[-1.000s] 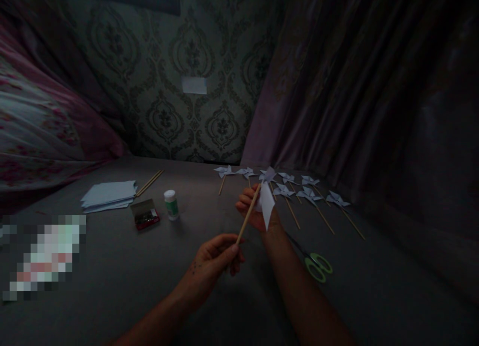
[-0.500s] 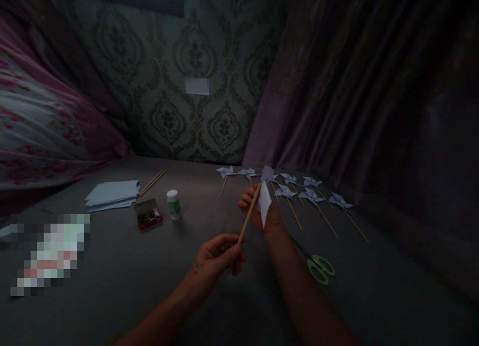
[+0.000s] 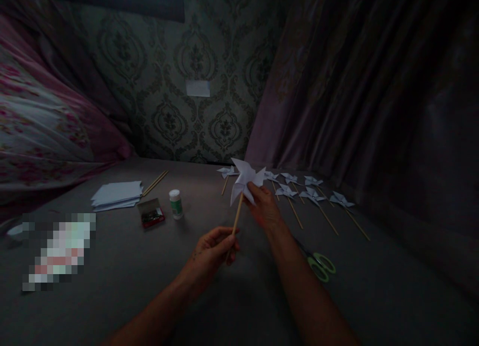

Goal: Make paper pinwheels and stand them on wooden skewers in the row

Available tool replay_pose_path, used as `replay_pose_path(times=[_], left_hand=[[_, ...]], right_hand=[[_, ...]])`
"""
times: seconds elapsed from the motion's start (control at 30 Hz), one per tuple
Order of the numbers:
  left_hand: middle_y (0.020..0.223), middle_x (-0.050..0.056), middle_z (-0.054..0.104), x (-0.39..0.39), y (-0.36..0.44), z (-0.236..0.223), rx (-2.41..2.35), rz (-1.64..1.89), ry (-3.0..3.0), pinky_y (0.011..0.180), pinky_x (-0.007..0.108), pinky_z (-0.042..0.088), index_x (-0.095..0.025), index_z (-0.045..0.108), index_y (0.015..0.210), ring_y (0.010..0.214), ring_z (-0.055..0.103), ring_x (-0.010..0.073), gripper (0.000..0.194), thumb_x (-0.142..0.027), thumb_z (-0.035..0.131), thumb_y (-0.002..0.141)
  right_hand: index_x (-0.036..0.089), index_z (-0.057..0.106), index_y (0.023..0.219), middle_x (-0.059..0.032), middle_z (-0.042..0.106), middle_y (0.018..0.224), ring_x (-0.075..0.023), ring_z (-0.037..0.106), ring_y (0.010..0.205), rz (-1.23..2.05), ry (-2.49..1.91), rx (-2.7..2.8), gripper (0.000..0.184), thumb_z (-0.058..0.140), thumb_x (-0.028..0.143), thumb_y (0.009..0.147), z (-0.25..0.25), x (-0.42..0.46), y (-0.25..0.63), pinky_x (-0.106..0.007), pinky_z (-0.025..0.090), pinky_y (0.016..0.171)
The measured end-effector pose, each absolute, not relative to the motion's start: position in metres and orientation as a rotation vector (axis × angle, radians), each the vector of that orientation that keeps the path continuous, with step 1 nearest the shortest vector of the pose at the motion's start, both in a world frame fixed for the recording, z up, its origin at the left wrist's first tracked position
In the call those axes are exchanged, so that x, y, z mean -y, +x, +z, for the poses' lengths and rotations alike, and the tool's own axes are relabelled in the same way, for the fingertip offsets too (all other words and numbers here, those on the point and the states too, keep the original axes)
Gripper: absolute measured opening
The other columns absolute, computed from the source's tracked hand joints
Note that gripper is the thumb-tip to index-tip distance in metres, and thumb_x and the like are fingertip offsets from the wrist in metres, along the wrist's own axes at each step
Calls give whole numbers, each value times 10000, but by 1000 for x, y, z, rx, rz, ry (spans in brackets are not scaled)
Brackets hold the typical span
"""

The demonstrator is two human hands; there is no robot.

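Observation:
A white paper pinwheel [image 3: 245, 173] is held up in front of me, its blades turned towards me. My left hand [image 3: 214, 247] is closed around the lower part of its wooden stick [image 3: 237, 218]. At the top, my right hand [image 3: 265, 206] pinches the pinwheel near its centre, the thumb on the front and the other fingers partly hidden behind the paper. The stick leans slightly to the right. Below my right forearm lie scissors with green handles [image 3: 321, 266], their blades partly covered by the arm.
Several finished pinwheels [image 3: 312, 195] lie at the back right. On the left are a stack of white paper [image 3: 118, 193], wooden sticks [image 3: 155, 182], an open small box [image 3: 151, 215] of metal bits and a white-capped bottle [image 3: 175, 204]. Curtains [image 3: 337, 86] hang at the right.
The pinwheel has turned from edge-on to facing me and shifted a little left. My right thumb now presses its front. My left hand still grips the stick.

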State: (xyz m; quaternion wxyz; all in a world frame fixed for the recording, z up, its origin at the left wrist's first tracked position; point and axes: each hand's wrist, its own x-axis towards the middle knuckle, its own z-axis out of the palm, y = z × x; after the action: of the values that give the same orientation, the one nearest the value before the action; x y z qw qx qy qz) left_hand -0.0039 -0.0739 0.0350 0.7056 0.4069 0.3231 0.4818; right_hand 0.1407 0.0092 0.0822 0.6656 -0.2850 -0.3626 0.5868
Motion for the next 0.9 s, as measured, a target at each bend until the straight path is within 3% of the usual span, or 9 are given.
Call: replay_pose_path(times=[0.27,0.43,0.63,0.9], left_hand=[[645,11,618,66,-5,27,-766,1025,809,467,190,356,-123,668,915,505,522,74,357,-313,814,650],[686,55,669,60,-5,23,-805,1002,830,548,212,476,-101,672,830,553,605,109,312,-281,826,627],[700,36,694,46,-3,25,-836,1148,793,601,224,499,-87,656,864,587,645,126,170,-238,682,790],[730,54,681,24,-3,43,-799,1273,674,633,251,532,-105,637,811,616,640,132,198,-136,762,661]], right_hand=[[158,623,591,26,614,559,-89,517,500,1201,-769,787,265,793,350,521,64,-22,140,-211,402,480],[147,658,654,11,659,606,-106,558,541,1139,-882,830,268,774,361,544,44,-29,137,-221,422,523],[126,666,657,22,650,575,-123,580,555,1134,-1013,950,256,740,359,579,30,-22,122,-223,427,536],[133,679,660,-8,681,613,-129,581,556,1156,-1041,949,253,748,331,518,33,-14,114,-242,442,550]])
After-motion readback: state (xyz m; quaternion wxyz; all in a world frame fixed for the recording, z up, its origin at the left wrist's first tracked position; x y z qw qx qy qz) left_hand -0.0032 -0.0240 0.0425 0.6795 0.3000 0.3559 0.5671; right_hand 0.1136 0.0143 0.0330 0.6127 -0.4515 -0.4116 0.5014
